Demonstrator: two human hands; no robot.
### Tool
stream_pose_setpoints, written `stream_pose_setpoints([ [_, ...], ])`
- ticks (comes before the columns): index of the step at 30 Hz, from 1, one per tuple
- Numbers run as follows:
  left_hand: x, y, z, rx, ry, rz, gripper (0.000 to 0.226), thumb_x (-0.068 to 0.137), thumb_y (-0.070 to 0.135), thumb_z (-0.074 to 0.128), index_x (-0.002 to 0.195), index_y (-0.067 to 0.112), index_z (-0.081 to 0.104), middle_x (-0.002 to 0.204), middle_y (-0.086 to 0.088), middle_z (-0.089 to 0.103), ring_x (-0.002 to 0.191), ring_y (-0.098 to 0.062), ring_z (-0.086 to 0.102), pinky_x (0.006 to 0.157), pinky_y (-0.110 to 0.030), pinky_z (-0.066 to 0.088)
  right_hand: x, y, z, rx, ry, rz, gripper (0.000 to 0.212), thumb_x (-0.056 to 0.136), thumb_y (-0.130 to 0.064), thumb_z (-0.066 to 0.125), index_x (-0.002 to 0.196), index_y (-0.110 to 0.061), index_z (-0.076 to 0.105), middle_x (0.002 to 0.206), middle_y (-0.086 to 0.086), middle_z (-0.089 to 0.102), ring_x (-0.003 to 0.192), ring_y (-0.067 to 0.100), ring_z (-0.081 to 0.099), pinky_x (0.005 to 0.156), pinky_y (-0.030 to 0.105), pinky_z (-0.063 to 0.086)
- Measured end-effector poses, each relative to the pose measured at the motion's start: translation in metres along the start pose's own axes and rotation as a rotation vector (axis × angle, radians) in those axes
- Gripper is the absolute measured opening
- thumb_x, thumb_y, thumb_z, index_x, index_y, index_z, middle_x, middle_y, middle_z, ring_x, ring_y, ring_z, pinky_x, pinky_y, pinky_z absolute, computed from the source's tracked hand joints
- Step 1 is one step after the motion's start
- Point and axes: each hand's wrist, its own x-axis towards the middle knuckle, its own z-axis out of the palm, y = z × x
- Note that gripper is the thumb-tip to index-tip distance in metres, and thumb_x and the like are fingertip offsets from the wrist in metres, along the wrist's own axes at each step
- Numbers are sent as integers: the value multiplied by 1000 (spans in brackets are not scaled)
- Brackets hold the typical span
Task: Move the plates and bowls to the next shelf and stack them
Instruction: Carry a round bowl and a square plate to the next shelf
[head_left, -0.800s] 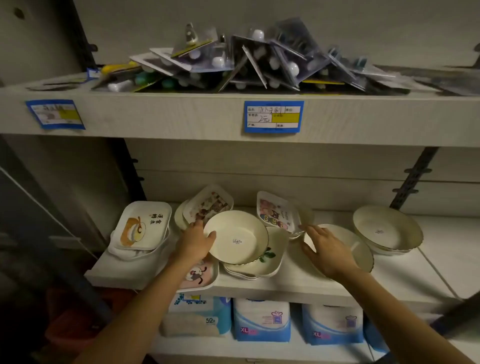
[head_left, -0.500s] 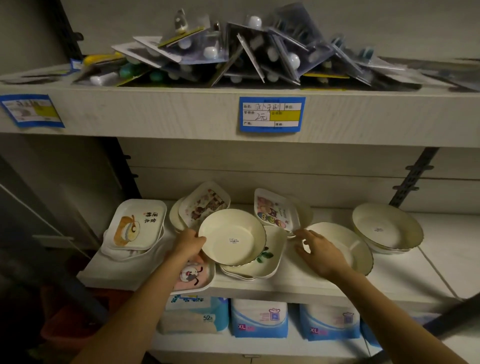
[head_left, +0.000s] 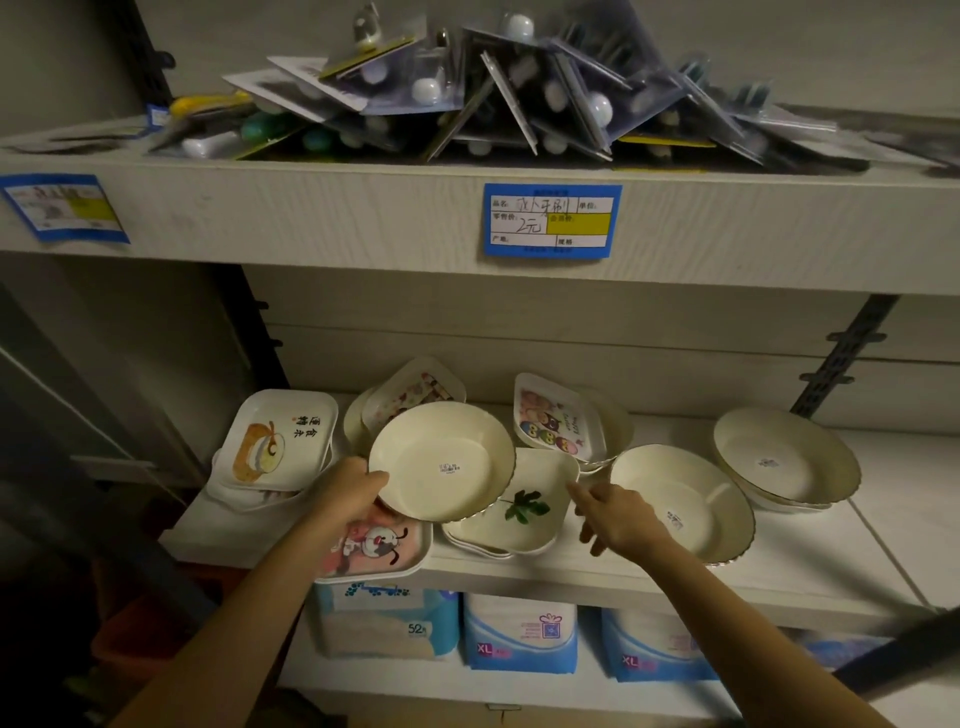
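Cream round bowl | white square plate, green leaf print | pink cartoon tray | blue-yellow price label

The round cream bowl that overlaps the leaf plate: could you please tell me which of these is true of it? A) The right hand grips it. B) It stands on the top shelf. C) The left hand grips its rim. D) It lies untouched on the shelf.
C: the left hand grips the round cream bowl at its left rim; the right hand holds nothing.
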Motion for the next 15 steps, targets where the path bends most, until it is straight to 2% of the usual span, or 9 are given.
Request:
stream_pose_setpoints([
  [3, -5, -9, -12, -37, 21, -5, 23, 88, 10, 48, 102, -6, 57, 90, -22, 65, 82, -40, 68, 82, -54, 54, 6, -3, 11, -50, -30, 86, 58, 91, -58, 33, 113, -10, 56, 92, 6, 67, 57, 10, 61, 74, 31, 53],
  [5, -8, -14, -18, -99, 21, -27, 26, 88, 6, 48, 108, -9, 56, 88, -22, 64, 79, -41, 68, 80, -54, 56, 7, -5, 18, -33, -8, 121, 58, 88, -60, 39, 118, -13, 53, 99, 6, 65, 72, 16, 65, 78, 34, 54],
  [7, -10, -19, -22, -132, 29, -41, 26, 89, 3, 48, 110, -11, 55, 85, -20, 62, 73, -37, 67, 65, -43, 61, 8, -7, 23, -4, 3, 122, 54, 89, -55, 43, 122, -13, 52, 112, 9, 64, 95, 23, 63, 89, 38, 52],
  [9, -15, -20, -24, -112, 47, -43, 24, 89, 2, 47, 108, -10, 55, 82, -15, 60, 66, -27, 62, 44, -26, 57, 8, -11, 24, -35, 9, 127, 45, 92, -47, 43, 119, -12, 54, 115, 10, 63, 96, 22, 58, 87, 34, 49],
  [10, -19, -21, -25, -107, 51, -45, 23, 90, 2, 46, 108, -8, 55, 83, -15, 59, 64, -24, 61, 40, -22, 54, 9, -12, 25, -58, 21, 131, 42, 93, -44, 42, 117, -12, 56, 114, 10, 64, 95, 22, 58, 85, 33, 49],
  [13, -21, -26, -27, -100, 64, -33, 24, 90, 3, 46, 109, -7, 56, 90, -17, 59, 62, -23, 60, 40, -22, 52, 8, -15, 25, -99, 61, 128, 37, 95, -38, 40, 116, -12, 55, 114, 9, 64, 103, 25, 60, 89, 35, 50],
  [15, -21, -30, -30, -99, 76, -29, 23, 89, 3, 47, 107, -6, 57, 86, -15, 60, 57, -22, 62, 45, -26, 54, 7, -16, 26, -119, 71, 119, 35, 96, -34, 39, 116, -10, 56, 114, 11, 63, 104, 25, 60, 89, 35, 49],
])
